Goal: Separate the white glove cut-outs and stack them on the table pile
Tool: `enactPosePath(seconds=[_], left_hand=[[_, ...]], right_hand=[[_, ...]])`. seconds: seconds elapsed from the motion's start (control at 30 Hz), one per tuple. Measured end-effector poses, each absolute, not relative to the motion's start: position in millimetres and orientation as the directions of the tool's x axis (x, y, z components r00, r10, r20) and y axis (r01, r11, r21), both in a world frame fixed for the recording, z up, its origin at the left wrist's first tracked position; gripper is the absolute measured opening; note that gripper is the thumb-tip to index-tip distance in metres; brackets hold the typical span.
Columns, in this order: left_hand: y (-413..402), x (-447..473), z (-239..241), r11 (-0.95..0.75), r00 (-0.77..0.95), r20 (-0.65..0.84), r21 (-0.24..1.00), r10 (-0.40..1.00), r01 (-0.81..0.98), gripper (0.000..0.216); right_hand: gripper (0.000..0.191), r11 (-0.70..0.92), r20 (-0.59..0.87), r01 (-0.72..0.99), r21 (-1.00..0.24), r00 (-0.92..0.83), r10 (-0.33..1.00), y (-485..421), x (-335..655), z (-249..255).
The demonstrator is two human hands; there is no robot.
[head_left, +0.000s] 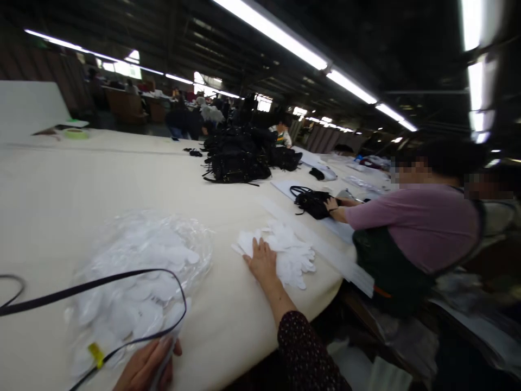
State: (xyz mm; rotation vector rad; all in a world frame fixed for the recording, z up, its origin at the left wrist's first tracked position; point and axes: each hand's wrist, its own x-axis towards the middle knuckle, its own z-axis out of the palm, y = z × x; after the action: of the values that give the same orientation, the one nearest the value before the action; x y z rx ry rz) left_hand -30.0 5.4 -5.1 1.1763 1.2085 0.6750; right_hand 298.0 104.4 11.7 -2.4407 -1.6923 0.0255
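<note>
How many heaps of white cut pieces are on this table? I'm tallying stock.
2: one in the clear plastic bag by the left hand, one loose pile under the right hand. Others may be hidden farther off.

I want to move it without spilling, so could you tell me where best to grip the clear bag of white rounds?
Probably grip the clear bag at its crumpled far edge, coming from above: it lies flat and full on the table, and the black strap and left hand occupy its near side.

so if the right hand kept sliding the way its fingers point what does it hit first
The right hand lies flat, fingers pointing up the table. It would probably meet the pile of white cut pieces first, since the fingertips are already at its edge.
</note>
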Motion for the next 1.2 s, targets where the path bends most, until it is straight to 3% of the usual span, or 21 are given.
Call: enactPosePath(seconds=[0.07, 0.13, 0.23, 0.3, 0.43, 0.57, 0.7, 0.9, 1.07, 1.2], left_hand=[[5.0, -30.6, -5.6, 0.331, 0.322, -0.357, 0.934, 0.877, 0.132, 0.055], [6.0, -31.7, -4.9, 0.337, 0.347, -0.355, 0.935, 0.868, 0.113, 0.055], [6.9, -32.9, 0.1, 0.318, 0.363, -0.343, 0.939, 0.866, 0.129, 0.054], [6.5, -32.7, 5.4, 0.281, 0.383, -0.313, 0.95, 0.869, 0.14, 0.052], [4.8, -30.0, 14.8, 0.144, 0.477, -0.216, 0.973, 0.852, 0.182, 0.052], [6.8, -27.8, 13.7, 0.119, 0.521, -0.205, 0.974, 0.828, 0.195, 0.051], [9.8, -28.8, 6.4, 0.13, 0.507, -0.21, 0.973, 0.836, 0.19, 0.049], [6.4, -32.9, 0.0, 0.082, 0.44, -0.161, 0.978, 0.884, 0.194, 0.047], [4.9, -35.6, -5.8, 0.119, 0.417, -0.191, 0.974, 0.889, 0.192, 0.044], [6.8, -34.6, -7.3, 0.123, 0.422, -0.205, 0.969, 0.883, 0.215, 0.043]], right_hand=[[0.068, -0.29, 0.189, 0.923, -0.255, 0.341, 0.921, 102.4, 284.4, 23.8], [0.057, -0.16, 0.204, 0.874, -0.458, 0.279, 0.938, 90.3, 263.9, 35.3], [0.036, -0.117, -0.088, 0.54, -0.833, 0.079, 0.993, 56.6, 225.9, 41.8], [0.036, -0.222, -0.25, 0.232, -0.947, -0.1, 0.963, 34.1, 200.3, 36.6], [0.044, -0.351, -0.327, -0.09, -0.932, -0.211, 0.921, 10.4, 158.2, 20.0], [0.051, -0.347, -0.305, -0.24, -0.907, -0.196, 0.932, 8.2, 132.8, 13.3], [0.049, -0.317, -0.289, -0.212, -0.925, -0.152, 0.945, 10.0, 120.9, 17.3], [0.042, -0.307, -0.262, -0.203, -0.93, -0.221, 0.939, 10.2, 120.7, 26.3], [0.028, -0.256, -0.258, -0.14, -0.957, 0.002, 0.966, 7.1, 132.4, 20.0], [0.02, -0.278, -0.284, -0.09, -0.956, 0.06, 0.957, 7.3, 133.7, 16.6]])
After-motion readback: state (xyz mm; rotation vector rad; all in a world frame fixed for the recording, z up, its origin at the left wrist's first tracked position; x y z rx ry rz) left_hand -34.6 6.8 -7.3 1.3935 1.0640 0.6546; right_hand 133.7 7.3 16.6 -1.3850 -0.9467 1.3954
